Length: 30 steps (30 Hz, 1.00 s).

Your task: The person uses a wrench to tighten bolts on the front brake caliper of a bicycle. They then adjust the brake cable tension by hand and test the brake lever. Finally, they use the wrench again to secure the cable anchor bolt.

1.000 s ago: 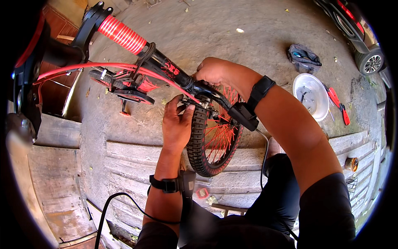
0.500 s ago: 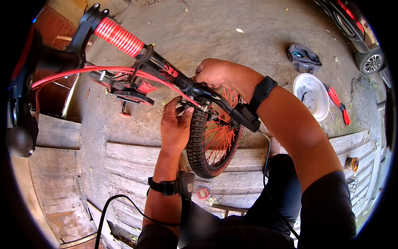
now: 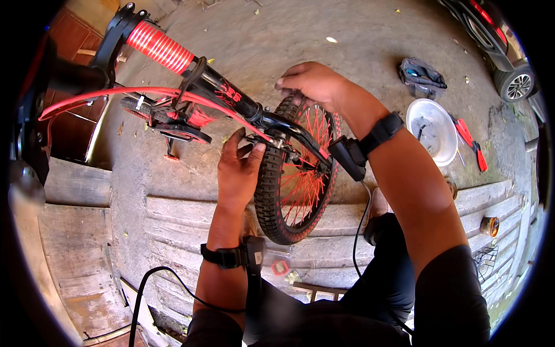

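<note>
A bicycle's front wheel (image 3: 269,196), with a knobby black tyre and red spokes, stands in front of me. It sits under a black fork (image 3: 303,136). My left hand (image 3: 237,173) is at the near side of the rim brake (image 3: 279,141), thumb and fingers closed around its arm; the exact grip is partly hidden. A red brake cable (image 3: 156,91) curves down to that spot. Over the far side of the tyre, my right hand (image 3: 317,85) hangs with bent fingers apart, and nothing shows in it.
A white basin (image 3: 433,133) with small items stands at the right, beside red-handled cutters (image 3: 471,141). Beyond it lies a dark tool bag (image 3: 422,77). A car wheel (image 3: 517,85) is at the far right. Concrete steps (image 3: 191,225) run below the bicycle; a small jar (image 3: 489,225) sits there.
My right hand has lifted off the far side of the brake area and moved up and right over the tyre. My left hand stays at the brake. The view shifts slightly.
</note>
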Tool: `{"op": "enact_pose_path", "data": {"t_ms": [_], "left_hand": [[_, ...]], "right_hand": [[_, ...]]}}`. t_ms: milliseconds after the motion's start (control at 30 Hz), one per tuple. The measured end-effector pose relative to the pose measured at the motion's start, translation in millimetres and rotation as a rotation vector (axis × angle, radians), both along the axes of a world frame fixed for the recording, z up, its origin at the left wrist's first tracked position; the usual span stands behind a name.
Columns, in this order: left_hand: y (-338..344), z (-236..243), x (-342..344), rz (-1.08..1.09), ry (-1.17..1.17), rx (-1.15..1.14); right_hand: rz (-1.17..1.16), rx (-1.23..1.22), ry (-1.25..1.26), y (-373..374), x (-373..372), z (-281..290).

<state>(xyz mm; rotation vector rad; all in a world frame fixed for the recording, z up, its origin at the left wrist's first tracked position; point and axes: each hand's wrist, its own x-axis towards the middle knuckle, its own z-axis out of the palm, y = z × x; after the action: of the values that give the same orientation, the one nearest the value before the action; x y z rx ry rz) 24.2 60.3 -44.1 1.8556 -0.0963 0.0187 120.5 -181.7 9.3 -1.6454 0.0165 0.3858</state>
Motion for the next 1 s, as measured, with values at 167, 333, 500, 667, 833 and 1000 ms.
{"op": "enact_pose_path", "data": {"t_ms": [167, 333, 500, 667, 833, 1000], "left_hand": [[18.1, 11.8, -12.6, 0.111, -0.048, 0.044], [73.7, 15.7, -35.3, 0.227, -0.019, 0.051], [124.3, 26.5, -73.0, 0.304, -0.044, -0.109], [209.2, 39.5, -107.8, 0.494, -0.037, -0.165], [259.8, 42.5, -128.1, 0.525, -0.057, -0.112], [310.5, 37.5, -138.9, 0.562, -0.104, -0.119]], "right_hand": [[-0.095, 0.176, -0.055, -33.8, -65.8, -8.3], [0.203, 0.121, 0.092, -53.3, -151.3, -37.7], [0.603, -0.185, 0.377, -12.0, -221.7, -85.7], [0.906, -0.416, 0.512, 78.0, -284.6, -143.4], [0.915, -0.681, 0.314, 119.3, -325.7, -249.3], [0.820, -0.880, 0.211, 143.5, -334.7, -301.7]]}}
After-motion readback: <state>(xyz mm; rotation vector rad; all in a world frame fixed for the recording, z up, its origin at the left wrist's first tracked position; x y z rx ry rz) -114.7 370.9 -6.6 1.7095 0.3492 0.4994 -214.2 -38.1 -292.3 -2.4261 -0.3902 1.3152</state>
